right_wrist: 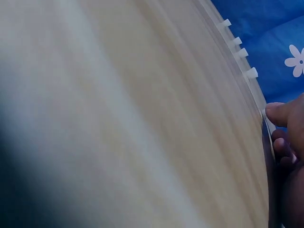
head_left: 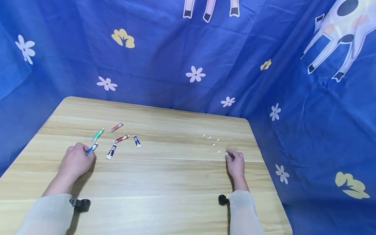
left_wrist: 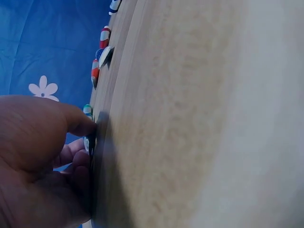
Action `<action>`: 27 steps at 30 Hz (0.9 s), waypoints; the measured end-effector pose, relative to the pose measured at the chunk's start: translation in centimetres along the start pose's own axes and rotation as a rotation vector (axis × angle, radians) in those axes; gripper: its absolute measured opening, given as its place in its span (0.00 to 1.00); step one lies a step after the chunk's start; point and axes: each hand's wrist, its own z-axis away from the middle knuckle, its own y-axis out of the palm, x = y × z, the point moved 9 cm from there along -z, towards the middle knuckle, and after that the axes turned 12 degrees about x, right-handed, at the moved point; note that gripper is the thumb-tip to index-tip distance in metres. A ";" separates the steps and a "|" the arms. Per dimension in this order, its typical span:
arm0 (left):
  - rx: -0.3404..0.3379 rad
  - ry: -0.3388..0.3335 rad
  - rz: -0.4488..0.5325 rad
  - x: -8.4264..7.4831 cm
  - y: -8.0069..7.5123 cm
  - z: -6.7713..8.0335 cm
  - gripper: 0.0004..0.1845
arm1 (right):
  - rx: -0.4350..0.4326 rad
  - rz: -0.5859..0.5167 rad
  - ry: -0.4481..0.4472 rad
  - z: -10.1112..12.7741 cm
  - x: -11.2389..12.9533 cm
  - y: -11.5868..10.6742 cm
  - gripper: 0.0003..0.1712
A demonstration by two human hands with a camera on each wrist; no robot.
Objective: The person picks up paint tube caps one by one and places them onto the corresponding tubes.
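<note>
Head view shows the left hand (head_left: 75, 160) pinching the blue paint tube (head_left: 92, 148), its long axis pointing up-right from the fingers, while the right hand (head_left: 235, 164) pinches a white cap (head_left: 227, 153) at its fingertips.

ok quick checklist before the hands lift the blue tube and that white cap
1. Left hand grips the blue tube: ok.
2. Right hand has its fingertips at the nearest white cap; a firm pinch: cannot tell.
3. Blue tube's nozzle uncapped: cannot tell, too small.
4. Other tubes, such as the green tube, lie apart from the left hand: ok.
5. Spare caps lie apart from the right hand: ok.
6. Bare table between the hands: ok.
</note>
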 end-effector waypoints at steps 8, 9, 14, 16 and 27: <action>0.006 -0.004 0.038 0.5 -0.4 0.3 0.21 | -0.046 0.023 0.009 0.1 0.7 0.2 0.10; 0.008 -0.007 0.044 0.6 -0.4 0.4 0.21 | -0.043 0.013 0.019 0.1 0.7 0.2 0.10; 0.019 -0.025 0.084 1.1 -0.7 0.7 0.26 | -0.030 -0.060 0.068 0.3 0.4 0.2 0.11; 0.020 -0.034 0.102 1.2 -0.8 0.8 0.27 | -0.029 -0.126 0.099 0.4 -0.1 0.0 0.12; 0.189 -0.068 0.335 0.0 -0.1 1.5 0.27 | -0.055 -0.556 0.142 1.2 -2.3 -1.1 0.16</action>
